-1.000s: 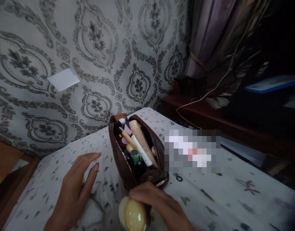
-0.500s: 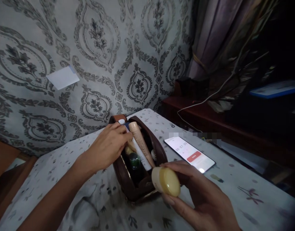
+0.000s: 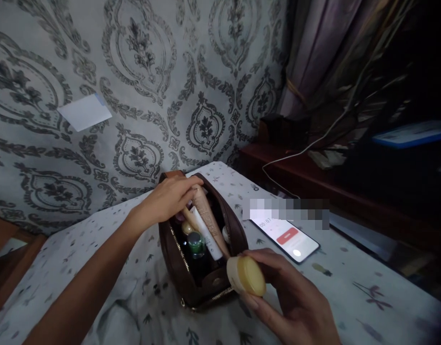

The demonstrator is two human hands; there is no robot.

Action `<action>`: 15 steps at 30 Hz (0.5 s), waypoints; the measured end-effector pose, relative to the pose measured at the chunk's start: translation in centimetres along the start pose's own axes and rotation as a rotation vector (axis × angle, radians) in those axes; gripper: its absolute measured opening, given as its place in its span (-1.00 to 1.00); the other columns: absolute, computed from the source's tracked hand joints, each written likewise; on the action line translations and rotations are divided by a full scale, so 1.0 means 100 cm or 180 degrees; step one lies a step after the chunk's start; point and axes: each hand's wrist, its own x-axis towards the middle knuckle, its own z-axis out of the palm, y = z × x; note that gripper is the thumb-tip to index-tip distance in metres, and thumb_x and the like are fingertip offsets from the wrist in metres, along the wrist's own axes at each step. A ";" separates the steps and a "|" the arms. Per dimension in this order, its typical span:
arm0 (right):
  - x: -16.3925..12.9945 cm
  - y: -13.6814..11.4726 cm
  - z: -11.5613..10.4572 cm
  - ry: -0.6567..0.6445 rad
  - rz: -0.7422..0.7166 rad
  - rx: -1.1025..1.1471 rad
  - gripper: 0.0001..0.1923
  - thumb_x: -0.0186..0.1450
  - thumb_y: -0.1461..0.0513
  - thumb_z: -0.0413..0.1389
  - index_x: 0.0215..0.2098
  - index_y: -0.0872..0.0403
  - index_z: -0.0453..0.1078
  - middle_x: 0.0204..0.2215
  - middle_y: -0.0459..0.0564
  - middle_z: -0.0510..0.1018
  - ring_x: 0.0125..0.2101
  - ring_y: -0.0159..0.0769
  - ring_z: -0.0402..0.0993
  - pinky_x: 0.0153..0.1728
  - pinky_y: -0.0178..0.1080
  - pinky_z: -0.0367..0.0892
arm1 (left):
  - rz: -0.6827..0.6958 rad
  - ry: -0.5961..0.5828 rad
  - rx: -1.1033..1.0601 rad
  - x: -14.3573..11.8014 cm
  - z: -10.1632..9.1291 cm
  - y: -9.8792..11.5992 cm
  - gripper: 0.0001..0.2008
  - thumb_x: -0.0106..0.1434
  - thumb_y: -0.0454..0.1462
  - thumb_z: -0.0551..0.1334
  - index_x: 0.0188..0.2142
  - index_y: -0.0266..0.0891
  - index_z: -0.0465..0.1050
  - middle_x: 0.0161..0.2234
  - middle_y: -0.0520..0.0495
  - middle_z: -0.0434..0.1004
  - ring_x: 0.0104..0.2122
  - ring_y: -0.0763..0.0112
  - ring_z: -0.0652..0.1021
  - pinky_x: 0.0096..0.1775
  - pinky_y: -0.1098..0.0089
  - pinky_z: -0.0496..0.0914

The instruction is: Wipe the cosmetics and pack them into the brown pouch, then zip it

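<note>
A brown zip bag (image 3: 238,230) lies unzipped on the patterned sheet. Over its far end, my left hand (image 3: 172,195) has its thumb and fingers closed around the top of a beige tube (image 3: 209,215). Beside that tube sit a white tube (image 3: 206,235), a green glass jar (image 3: 195,243) and a small yellowish round item (image 3: 187,227). Other contents are dark or covered by my hand. At the bag's near right corner, my right hand (image 3: 292,292) pinches a small jar with a yellow lid (image 3: 252,276), lid turned toward me.
A phone (image 3: 288,235) with a lit screen lies right of the bag on the sheet (image 3: 350,282). A white cable (image 3: 295,155) runs across the dark red ledge (image 3: 252,151) behind. The patterned wall (image 3: 141,86) rises at the back, with a white card (image 3: 86,112) on it.
My left hand has shifted from the white tube to the top of the beige tube. The white tube sits lower in the bag. My right hand still holds the jar, nearly unmoved.
</note>
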 end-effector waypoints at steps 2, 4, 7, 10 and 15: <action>-0.001 0.000 -0.002 -0.0017 0.0063 -0.0013 -0.70 0.22 0.23 0.27 -0.06 -0.04 0.48 -0.27 -0.03 0.62 -0.34 -0.30 0.60 -0.39 -0.39 0.54 | -0.0132 -0.0007 -0.0126 0.003 0.001 -0.001 -0.67 0.42 -0.21 0.00 0.07 -0.12 0.42 -0.16 -0.05 0.57 -0.12 0.25 0.54 -0.03 0.28 0.36; -0.001 -0.001 -0.004 -0.0031 0.0136 -0.0012 -0.72 0.22 0.22 0.27 -0.08 -0.02 0.48 -0.27 0.01 0.62 -0.33 -0.27 0.60 -0.39 -0.36 0.55 | -0.0282 0.0029 -0.0142 0.007 0.002 0.000 -0.71 0.39 -0.20 0.05 0.00 -0.11 0.46 -0.23 -0.01 0.59 -0.21 0.28 0.54 -0.13 0.33 0.36; 0.001 -0.002 -0.004 -0.0037 0.0158 0.0024 -0.71 0.21 0.22 0.28 -0.09 -0.02 0.49 -0.27 0.01 0.62 -0.33 -0.25 0.61 -0.38 -0.34 0.57 | -0.0437 0.0060 -0.0118 0.011 0.003 0.002 -0.76 0.36 -0.20 0.10 -0.08 -0.11 0.50 -0.29 0.02 0.58 -0.30 0.32 0.52 -0.26 0.39 0.32; 0.001 -0.003 -0.003 -0.0028 0.0084 0.0045 -0.69 0.20 0.24 0.27 -0.07 -0.04 0.48 -0.26 -0.01 0.62 -0.33 -0.27 0.61 -0.39 -0.35 0.57 | -0.0510 0.0121 -0.0043 0.012 0.005 0.004 -0.77 0.36 -0.20 0.10 -0.11 -0.11 0.50 -0.32 0.01 0.56 -0.32 0.33 0.50 -0.29 0.39 0.29; -0.001 0.000 -0.003 0.0010 0.0068 -0.0004 -0.69 0.20 0.23 0.28 -0.08 -0.02 0.48 -0.26 0.01 0.62 -0.33 -0.26 0.61 -0.38 -0.33 0.58 | -0.0492 0.0223 0.0167 0.012 0.009 0.003 -0.79 0.37 -0.18 0.09 -0.20 -0.16 0.49 -0.36 -0.02 0.53 -0.32 0.31 0.50 -0.25 0.35 0.30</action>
